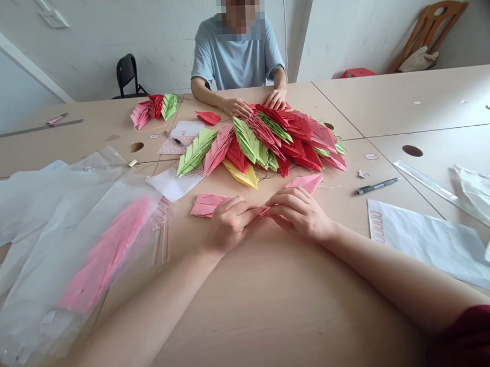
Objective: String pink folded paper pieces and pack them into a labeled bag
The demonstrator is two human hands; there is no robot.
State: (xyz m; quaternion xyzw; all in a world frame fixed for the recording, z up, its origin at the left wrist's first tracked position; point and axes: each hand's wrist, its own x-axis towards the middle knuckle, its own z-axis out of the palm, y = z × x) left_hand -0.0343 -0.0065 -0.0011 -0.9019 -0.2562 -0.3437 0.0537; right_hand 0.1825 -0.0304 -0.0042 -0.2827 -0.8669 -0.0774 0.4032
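Left hand (230, 224), right hand (298, 215), apparently pinching pink origami paper (264, 211) between them

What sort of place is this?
Probably a plain workroom used for paper craft: joined beige tables with round holes, a big heap of folded paper pieces, and zip bags alongside.

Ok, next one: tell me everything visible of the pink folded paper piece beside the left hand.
The pink folded paper piece is matte, flat and roughly parallelogram-shaped, with parallel diagonal creases showing layered folds. It lies on the pale wood-look table. Its right end disappears beneath the left hand, so contact there is likely but hidden; that hand pinches a separate pink paper strip.
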